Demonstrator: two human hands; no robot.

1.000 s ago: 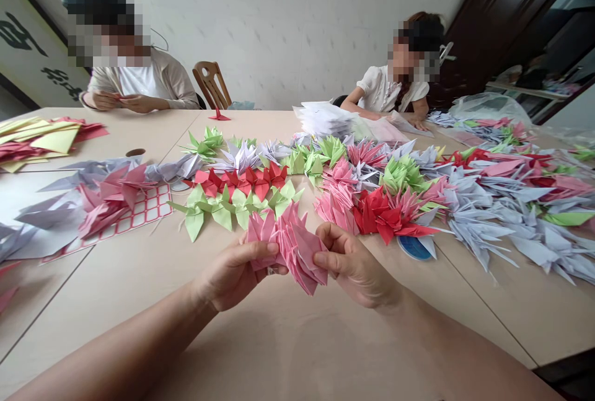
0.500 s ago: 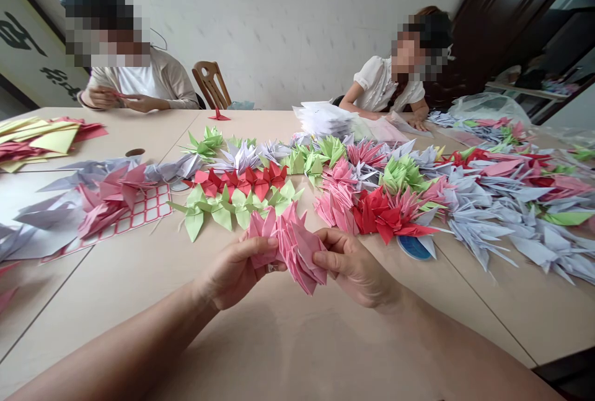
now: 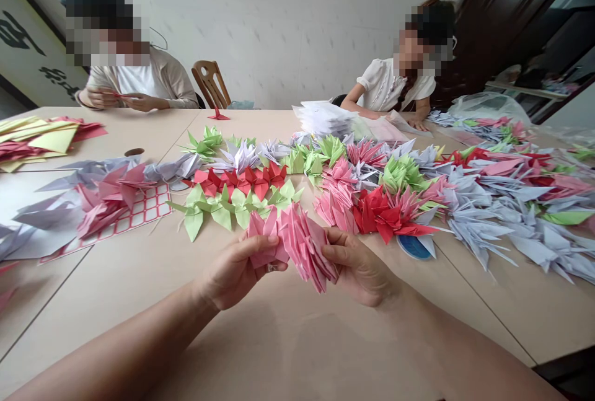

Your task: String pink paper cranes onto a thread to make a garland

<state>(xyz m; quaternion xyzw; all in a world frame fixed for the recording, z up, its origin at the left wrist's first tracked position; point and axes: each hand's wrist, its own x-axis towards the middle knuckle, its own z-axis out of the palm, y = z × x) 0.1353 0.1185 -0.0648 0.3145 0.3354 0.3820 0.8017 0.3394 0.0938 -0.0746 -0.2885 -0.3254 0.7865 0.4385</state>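
Above the front of the table I hold pink folded paper cranes [image 3: 304, 243], nested in a bundle. My left hand [image 3: 237, 268] is closed on the smaller left part, thumb on top. Fingers and thumb of my right hand [image 3: 365, 268] pinch the right side of the larger, fanned part. Just beyond the bundle lie a row of light green paper cranes [image 3: 227, 209] and a row of red paper cranes [image 3: 246, 181]. To the right of these is a bunch of red cranes [image 3: 383, 215], partly over a blue round object [image 3: 413, 247].
Many white, green and pink cranes [image 3: 488, 196] cover the table's right side. White and pink cranes [image 3: 109, 199] lie at left on a red-lined sheet [image 3: 144, 209]. Paper stacks [image 3: 325, 119] stand farther back. Two people sit across the table; one holds red paper [image 3: 118, 95].
My right hand has shifted slightly right with the larger part of the bundle, widening it from the left part. My left hand stays nearly still. The person at right has shifted a little.
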